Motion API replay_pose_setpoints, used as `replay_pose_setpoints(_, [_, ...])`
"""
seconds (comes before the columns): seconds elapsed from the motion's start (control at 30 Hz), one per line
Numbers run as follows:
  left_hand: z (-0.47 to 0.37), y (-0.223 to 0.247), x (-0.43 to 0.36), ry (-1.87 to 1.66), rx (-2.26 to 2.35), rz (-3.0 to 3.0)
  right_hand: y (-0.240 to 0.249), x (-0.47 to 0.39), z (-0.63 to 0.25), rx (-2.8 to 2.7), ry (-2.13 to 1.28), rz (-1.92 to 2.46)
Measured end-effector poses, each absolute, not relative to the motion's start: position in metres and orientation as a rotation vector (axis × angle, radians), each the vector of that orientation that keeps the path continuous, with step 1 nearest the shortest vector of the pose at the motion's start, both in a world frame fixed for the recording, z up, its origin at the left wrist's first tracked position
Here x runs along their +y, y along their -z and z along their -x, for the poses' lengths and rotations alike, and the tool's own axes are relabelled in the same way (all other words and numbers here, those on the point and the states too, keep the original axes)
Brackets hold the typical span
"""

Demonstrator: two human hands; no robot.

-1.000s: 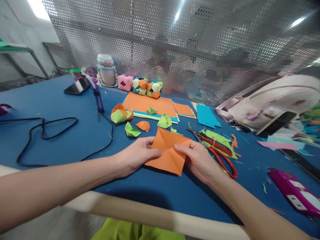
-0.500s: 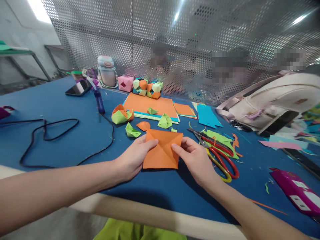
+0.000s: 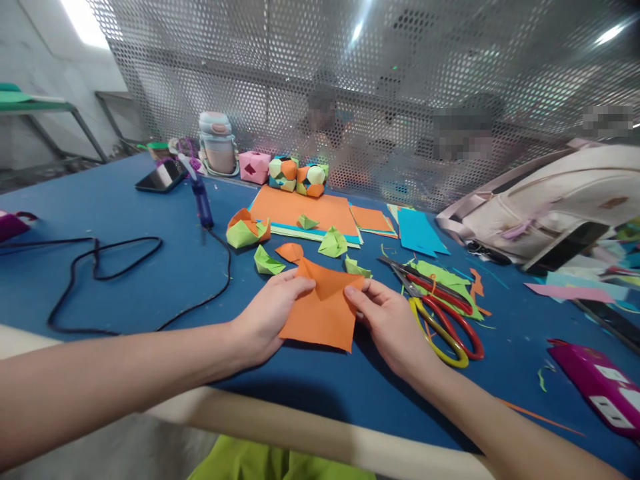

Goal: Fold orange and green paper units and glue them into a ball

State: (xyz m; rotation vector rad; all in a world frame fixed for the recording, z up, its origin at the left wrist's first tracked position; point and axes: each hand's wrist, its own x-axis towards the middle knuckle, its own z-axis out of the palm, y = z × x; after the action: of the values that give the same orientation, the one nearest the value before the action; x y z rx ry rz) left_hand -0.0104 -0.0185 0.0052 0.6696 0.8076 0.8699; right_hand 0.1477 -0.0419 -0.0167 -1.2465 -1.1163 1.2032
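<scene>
Shared indoor craft workspace, possibly a classroom or workshop; the exact type could not be told.
Paper crafting was indicated by stacked coloured sheets (image 3: 320,210), folded paper models (image 3: 283,174), scissors (image 3: 445,327) and green offcuts (image 3: 443,283) on a blue-topped table (image 3: 125,220); a magenta power strip (image 3: 595,383) lay near its right side. A perforated metal partition (image 3: 200,73) stood behind, with blurred people (image 3: 323,120) visible through it. Communal use was suggested by a second, green-topped table (image 3: 35,105), a pale backpack (image 3: 565,200) and a drinking bottle (image 3: 219,148). A plain wall (image 3: 45,50) and bright overhead lights (image 3: 357,31) marked the interior.
</scene>
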Motion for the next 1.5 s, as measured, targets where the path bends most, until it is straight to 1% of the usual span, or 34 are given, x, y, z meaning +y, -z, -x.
replay_pose_setpoints(0.5, [0.011, -0.003, -0.019, -0.792, 0.773, -0.772, 0.013, -0.044, -0.149, -1.195, -1.116, 1.309])
replay_pose_setpoints(0.77, [0.01, -0.002, -0.019, -0.802, 0.745, -0.777, 0.011, -0.046, -0.15, -1.216, -1.014, 1.297])
replay_pose_setpoints(1.5, [0.009, -0.008, -0.024, -0.74, 0.798, -0.85, 0.009, -0.05, -0.149, -1.24, -1.051, 1.305])
